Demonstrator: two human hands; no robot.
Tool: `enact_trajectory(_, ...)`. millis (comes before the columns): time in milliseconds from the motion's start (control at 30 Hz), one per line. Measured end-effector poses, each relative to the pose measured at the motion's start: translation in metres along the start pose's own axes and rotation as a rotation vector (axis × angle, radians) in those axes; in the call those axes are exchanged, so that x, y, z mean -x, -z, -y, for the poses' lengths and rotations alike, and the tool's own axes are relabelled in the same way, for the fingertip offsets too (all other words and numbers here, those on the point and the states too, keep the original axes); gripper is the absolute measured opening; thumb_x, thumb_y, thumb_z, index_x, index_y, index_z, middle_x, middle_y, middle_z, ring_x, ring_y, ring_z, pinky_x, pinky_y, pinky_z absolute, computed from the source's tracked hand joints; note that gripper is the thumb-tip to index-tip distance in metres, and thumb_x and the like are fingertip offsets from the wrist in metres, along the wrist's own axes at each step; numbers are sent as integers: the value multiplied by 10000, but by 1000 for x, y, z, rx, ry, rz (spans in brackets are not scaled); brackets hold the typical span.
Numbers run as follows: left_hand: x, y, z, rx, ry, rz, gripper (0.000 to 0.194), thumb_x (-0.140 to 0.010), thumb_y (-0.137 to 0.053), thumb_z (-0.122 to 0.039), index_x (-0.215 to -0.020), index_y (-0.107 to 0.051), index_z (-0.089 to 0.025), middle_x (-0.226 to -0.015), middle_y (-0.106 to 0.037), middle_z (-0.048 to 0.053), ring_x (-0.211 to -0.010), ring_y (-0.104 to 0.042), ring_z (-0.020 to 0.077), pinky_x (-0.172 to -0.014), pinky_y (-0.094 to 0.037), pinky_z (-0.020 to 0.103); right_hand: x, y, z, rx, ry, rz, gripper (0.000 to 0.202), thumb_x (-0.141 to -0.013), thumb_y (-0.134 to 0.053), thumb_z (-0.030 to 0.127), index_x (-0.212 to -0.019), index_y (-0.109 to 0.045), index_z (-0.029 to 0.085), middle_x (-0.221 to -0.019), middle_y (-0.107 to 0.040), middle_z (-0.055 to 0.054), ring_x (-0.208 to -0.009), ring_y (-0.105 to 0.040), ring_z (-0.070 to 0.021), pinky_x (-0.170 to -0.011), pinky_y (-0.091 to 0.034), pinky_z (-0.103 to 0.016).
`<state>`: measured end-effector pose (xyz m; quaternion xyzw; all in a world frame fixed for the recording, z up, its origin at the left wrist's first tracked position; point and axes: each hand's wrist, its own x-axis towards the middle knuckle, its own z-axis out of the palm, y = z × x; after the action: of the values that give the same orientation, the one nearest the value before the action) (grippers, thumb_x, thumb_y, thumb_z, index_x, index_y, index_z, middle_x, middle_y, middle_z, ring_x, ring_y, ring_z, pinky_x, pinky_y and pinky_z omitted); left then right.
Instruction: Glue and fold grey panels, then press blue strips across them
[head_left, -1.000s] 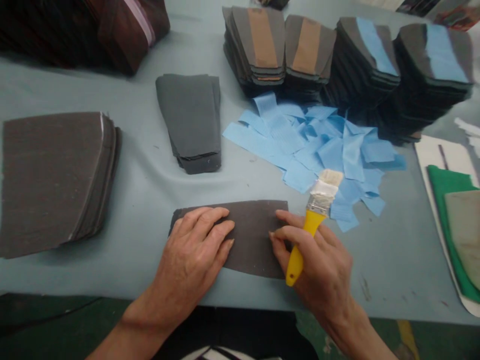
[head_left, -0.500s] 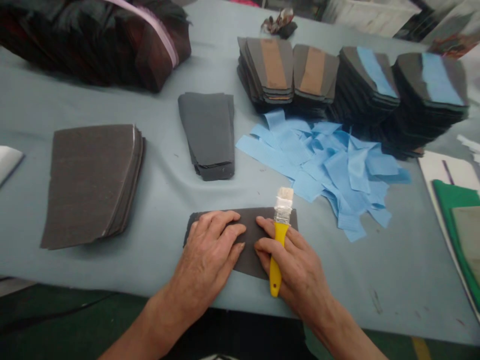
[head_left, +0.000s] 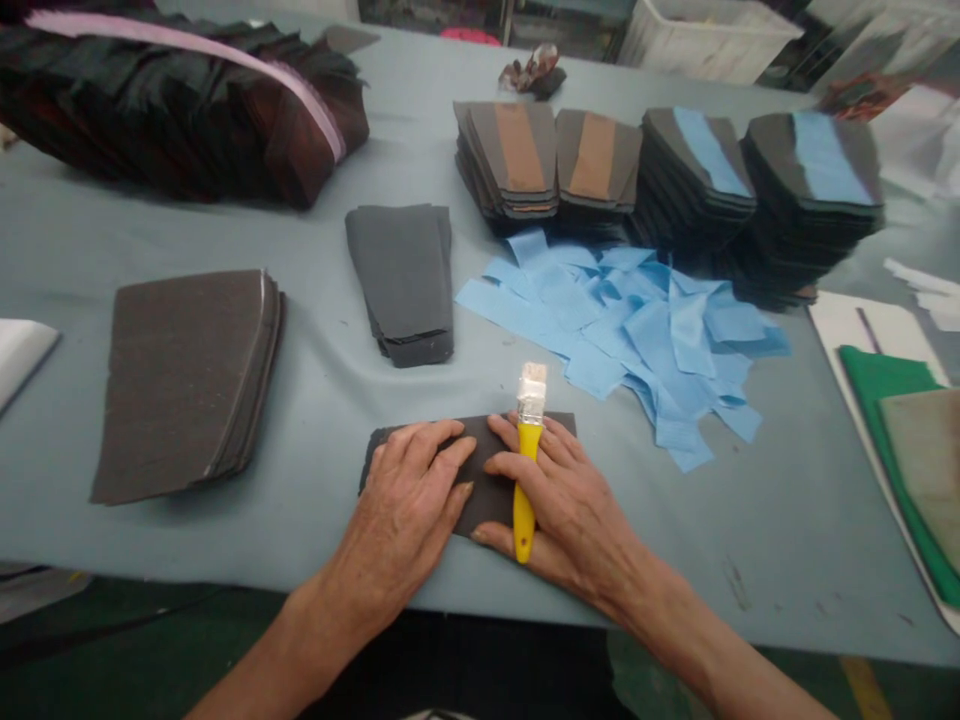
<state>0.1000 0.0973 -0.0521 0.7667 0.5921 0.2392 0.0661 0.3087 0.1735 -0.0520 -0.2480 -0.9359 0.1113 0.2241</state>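
Note:
A dark grey fabric piece (head_left: 480,510) lies flat at the table's front edge, partly covered by both hands. My left hand (head_left: 409,490) rests on its left part, fingers extended and slightly bent, holding nothing. My right hand (head_left: 566,500) lies on the right part with the thumb stretched out to the side. A paintbrush (head_left: 526,480) with a yellow handle and pale bristles is held between the fingers of that hand, bristles pointing away from me. Beyond the hands lies a small stack of grey tapered pieces (head_left: 405,275), with a heap of light blue strips (head_left: 637,315) to its right.
A stack of brown-grey sheets (head_left: 184,380) sits at left. Behind it lies a long dark bundle (head_left: 187,110) with a pink band. Stacks with brown strips (head_left: 517,150) and blue strips (head_left: 810,170) stand at the back right. Green material (head_left: 885,400) lies on a white board at right.
My right thumb has spread away from the fingers, toward the near edge of the fabric piece. The brush stays in that hand. The left hand keeps its place on the fabric; the view has shifted slightly.

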Motion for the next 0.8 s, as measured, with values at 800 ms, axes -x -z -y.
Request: enact_trajectory(800,-3,4,2,59,-10,15,311,-1083,-512,-166,-1385,-578,-143,-1417,-601,126,-1292,-525,279,-1111,-399,441,55,36,-28,173,-113,-27,182,-1066,-575,264,-1220,-566,168,-1479,-632,-234,-1365,-632,-356,-1111,-536,-589)
